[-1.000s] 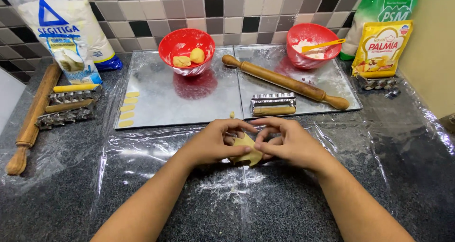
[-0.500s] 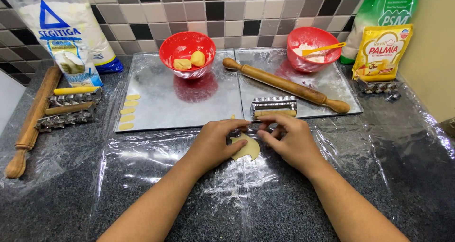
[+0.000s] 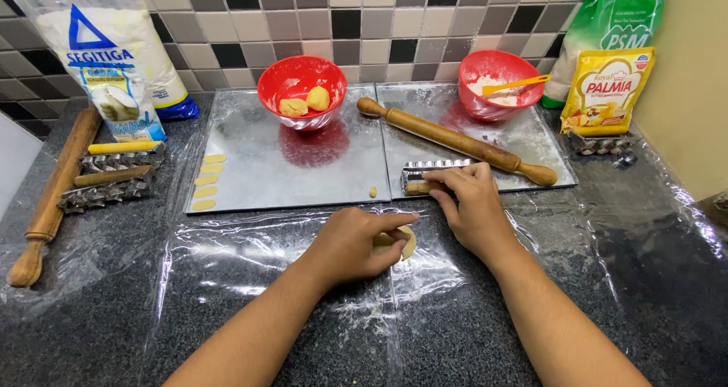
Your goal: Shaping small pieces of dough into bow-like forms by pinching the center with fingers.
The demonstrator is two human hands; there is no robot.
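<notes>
The left hand [image 3: 353, 243] lies knuckles-up on the clear plastic sheet [image 3: 250, 258] covering the dark desk [image 3: 660, 281], fingers curled loosely and its forefinger stretched out across a small flat disc of yellow dough [image 3: 406, 243], pressing on it rather than gripping. The right hand [image 3: 470, 205] reaches forward, wrist bent, fingertips closed lightly on the ridged metal cutter [image 3: 428, 175] that sits at the near edge of the right-hand baking tray [image 3: 485, 129]. Just beyond the cutter a wooden rolling pin [image 3: 455, 141] lies slantwise across that tray.
</notes>
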